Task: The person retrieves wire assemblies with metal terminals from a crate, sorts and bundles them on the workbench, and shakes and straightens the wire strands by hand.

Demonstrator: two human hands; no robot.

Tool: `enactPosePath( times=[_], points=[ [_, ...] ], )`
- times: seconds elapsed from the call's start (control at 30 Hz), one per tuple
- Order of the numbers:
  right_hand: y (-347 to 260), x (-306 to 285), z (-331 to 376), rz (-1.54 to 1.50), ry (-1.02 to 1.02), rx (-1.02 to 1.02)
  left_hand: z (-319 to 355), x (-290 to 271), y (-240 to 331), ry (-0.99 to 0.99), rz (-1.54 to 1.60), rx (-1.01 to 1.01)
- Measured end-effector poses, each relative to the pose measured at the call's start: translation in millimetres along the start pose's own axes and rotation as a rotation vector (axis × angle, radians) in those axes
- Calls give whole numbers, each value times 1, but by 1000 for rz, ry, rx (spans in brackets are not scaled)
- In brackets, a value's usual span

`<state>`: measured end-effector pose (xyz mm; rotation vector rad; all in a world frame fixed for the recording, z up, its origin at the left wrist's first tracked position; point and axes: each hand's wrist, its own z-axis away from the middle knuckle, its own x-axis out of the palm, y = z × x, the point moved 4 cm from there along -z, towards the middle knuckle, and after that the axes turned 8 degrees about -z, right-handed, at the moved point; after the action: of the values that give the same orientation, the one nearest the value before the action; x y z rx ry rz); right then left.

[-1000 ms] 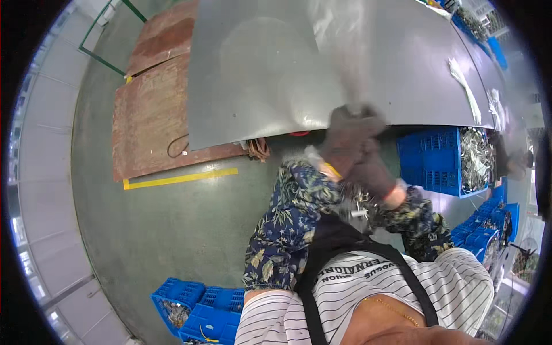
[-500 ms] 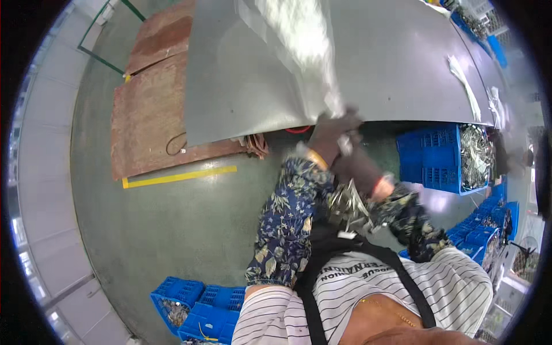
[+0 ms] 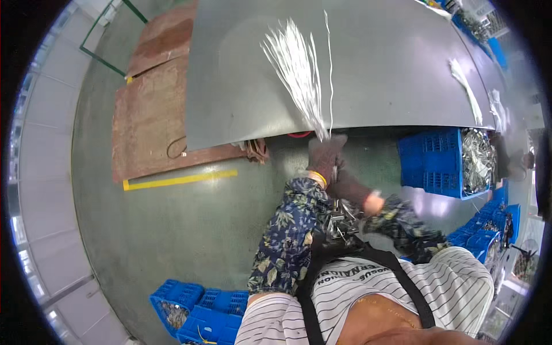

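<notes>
A bundle of thin, shiny white strips (image 3: 299,72) fans out over the grey tabletop (image 3: 379,75). Its narrow end runs past the table's front edge into my left hand (image 3: 325,156), which wears a dark brown glove and is closed around it. One single strip (image 3: 329,63) stands apart to the right of the bundle. My right hand (image 3: 349,188), in a similar glove, is just below and right of the left one; its fingers are hidden and blurred. Close under both hands, a cluster of shiny metal-looking pieces (image 3: 342,221) sits against the black straps at my front.
A blue crate (image 3: 428,161) of silvery pieces stands under the table's right side. More blue crates (image 3: 210,319) are at lower left, others at right. Brown boards (image 3: 149,115) lie left of the table. Smaller white bundles (image 3: 467,92) rest at the tabletop's right.
Both hands have drawn down toward me, and the left has shifted slightly left. The blurred white bundle has slid nearer and now lies fanned out, with one strip separate from it.
</notes>
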<state>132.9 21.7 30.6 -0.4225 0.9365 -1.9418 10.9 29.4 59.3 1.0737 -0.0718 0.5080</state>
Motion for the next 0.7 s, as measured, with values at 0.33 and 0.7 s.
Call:
enactPosePath(
  times=[0.33,0.7],
  points=[
    [71,-7,20,146,-116,-157,-3,16,-11,-158,150,-148],
    [-109,-45,43,13,96,-405,69,51,164,-245,-159,574]
  ],
)
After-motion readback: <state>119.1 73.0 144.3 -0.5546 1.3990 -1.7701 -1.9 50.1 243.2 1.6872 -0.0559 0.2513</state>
